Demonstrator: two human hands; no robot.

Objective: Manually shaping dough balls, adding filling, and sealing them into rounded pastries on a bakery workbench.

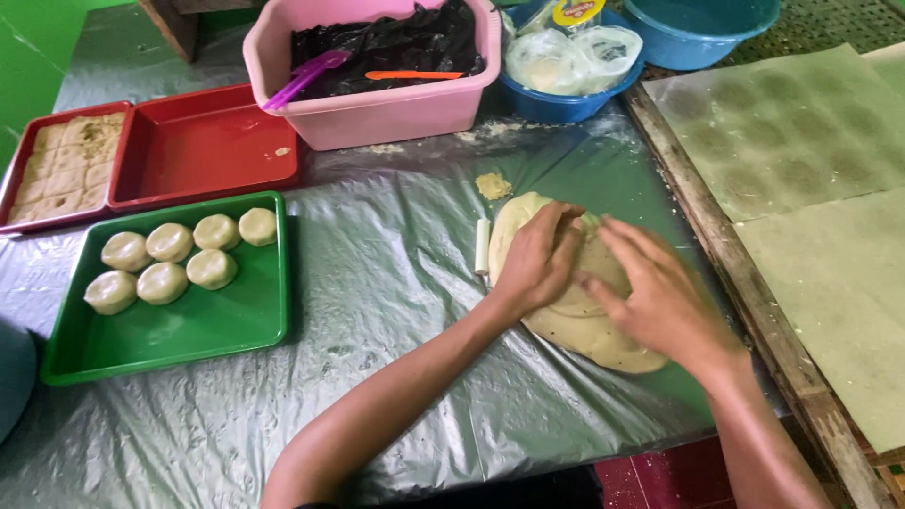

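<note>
A flat, pale sheet of dough (603,344) lies on the plastic-covered table (396,273). My left hand (539,256) presses on its left part with fingers curled over the dough's folded edge. My right hand (650,287) rests on the right part, fingers spread and bent toward the left hand. A small white roller (482,247) lies just left of the dough. A crumb of filling (493,186) sits beyond it.
A green tray (189,330) at left holds several round dough balls. Behind it stand a red tray with cut squares (61,170) and an empty red tray (203,141). A pink tub (377,104), blue bowls (566,99) and green sheets (801,132) lie at back and right.
</note>
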